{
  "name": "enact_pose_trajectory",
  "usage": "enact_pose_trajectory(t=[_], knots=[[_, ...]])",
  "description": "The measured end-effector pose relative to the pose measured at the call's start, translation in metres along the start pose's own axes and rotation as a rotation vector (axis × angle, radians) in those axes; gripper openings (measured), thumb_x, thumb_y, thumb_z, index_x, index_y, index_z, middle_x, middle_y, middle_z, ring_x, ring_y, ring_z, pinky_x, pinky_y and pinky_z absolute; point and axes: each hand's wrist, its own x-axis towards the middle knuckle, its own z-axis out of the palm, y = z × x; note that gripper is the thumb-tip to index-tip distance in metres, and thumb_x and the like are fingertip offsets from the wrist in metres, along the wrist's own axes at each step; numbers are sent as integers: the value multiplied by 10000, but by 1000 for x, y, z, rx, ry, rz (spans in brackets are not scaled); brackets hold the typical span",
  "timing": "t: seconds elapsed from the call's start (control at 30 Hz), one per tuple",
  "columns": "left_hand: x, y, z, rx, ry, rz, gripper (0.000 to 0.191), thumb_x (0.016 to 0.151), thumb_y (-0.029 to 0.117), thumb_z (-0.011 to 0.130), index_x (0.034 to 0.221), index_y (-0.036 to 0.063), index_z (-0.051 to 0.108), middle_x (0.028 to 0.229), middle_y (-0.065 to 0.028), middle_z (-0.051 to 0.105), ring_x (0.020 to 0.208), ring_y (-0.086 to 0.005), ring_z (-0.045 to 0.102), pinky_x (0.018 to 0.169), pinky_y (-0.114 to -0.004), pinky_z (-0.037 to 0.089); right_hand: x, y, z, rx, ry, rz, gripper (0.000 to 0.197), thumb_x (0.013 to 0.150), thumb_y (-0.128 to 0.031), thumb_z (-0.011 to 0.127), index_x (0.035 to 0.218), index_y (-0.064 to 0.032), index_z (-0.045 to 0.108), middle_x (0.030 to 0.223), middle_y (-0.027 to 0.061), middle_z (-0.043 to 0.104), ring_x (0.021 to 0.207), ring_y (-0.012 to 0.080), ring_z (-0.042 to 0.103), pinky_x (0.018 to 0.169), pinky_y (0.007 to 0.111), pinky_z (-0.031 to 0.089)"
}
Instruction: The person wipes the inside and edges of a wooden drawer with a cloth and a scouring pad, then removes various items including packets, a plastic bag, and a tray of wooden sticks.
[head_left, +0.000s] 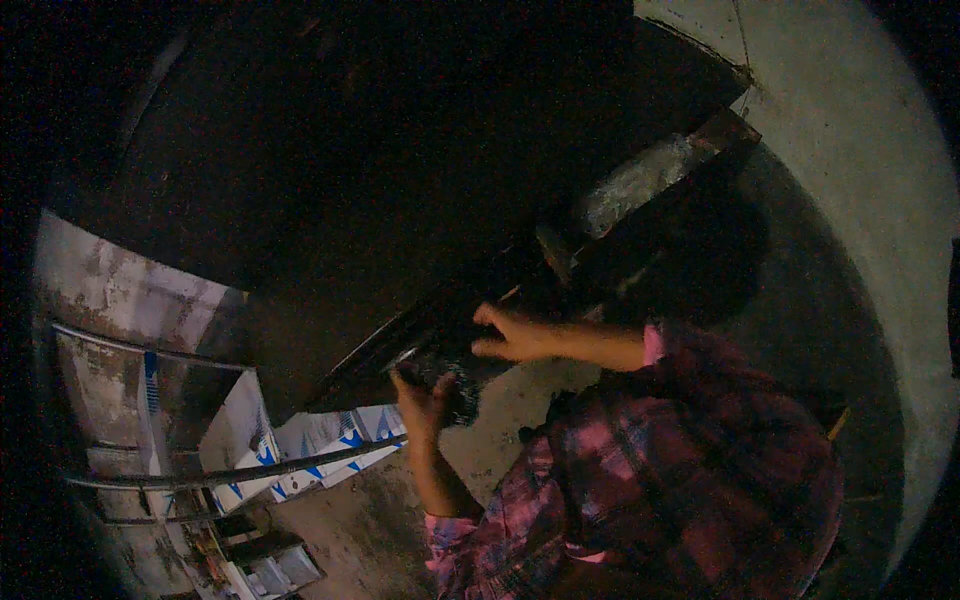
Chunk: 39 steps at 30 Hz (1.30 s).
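In the dim light, my left hand (424, 397) is at a dark, partly shiny object (461, 390) near the edge of a dark surface. Its thumb and a finger point up on either side of the object's near part; blur and darkness hide how firmly it touches. To the upper right, my right hand (510, 337) reaches over the same dark area with thumb and fingers spread. I see nothing between those fingers. Both forearms come out of pink plaid sleeves (454, 540).
A crumpled clear plastic bag (637, 184) lies along the dark surface, beside a brownish block-like thing (724, 135). At lower left, a metal bar (300, 465) runs by white panels with blue marks (322, 450). A pale surface (847, 150) curves along the right.
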Motion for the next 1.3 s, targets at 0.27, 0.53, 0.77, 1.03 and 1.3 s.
enact_pose_trajectory(t=[0.27, 0.53, 0.77, 1.03, 1.3], knots=[[16, 45, 128, -623, -84, -194, 503, 785, 114, 633, 1205, 60, 361, 1128, -104, 481, 1021, -205, 470, 880, -306, 374, -43, -8, -62, 519, -31, -188, 780, 771, -200, 665, 1364, -82, 173, 1326, 87, 317, 1188, 204, 338, 980, 331, 302], [32, 64, 138, -762, -558, -149, 506, 786, 78, 583, 1241, 53, 364, 1118, -86, 481, 1033, -194, 466, 882, -326, 376, -85, -3, -146, 160, -146, -120, 581, 768, -72, 578, 1287, -31, 321, 1244, 125, 429, 1134, 249, 425, 963, 339, 338], [48, 7, 80, 543, 756, 439, 739, 762, 216, 666, 1324, 24, 226, 1336, -216, 228, 1229, -338, 262, 984, -428, 274, -114, -38, -233, 165, 320, -178, 538, 733, -40, 583, 1235, -37, 390, 1195, 133, 468, 1131, 252, 430, 934, 345, 367], [107, -54, 49, 817, 1076, 503, 1207, 607, 578, 684, 1364, 19, -72, 1370, -322, -66, 1261, -491, 34, 987, -598, 131, -76, 17, -176, -284, 818, -111, 493, 765, -81, 569, 1225, -35, 399, 1161, 155, 488, 1092, 264, 463, 916, 367, 388], [81, -76, -1, 625, 970, 503, 1044, 711, 369, 698, 1377, 51, -40, 1393, -278, -101, 1290, -443, 14, 1018, -558, 90, -37, -87, -130, -61, 500, -354, 451, 751, -102, 557, 1190, -78, 457, 1108, 138, 514, 1048, 279, 467, 910, 421, 371]])
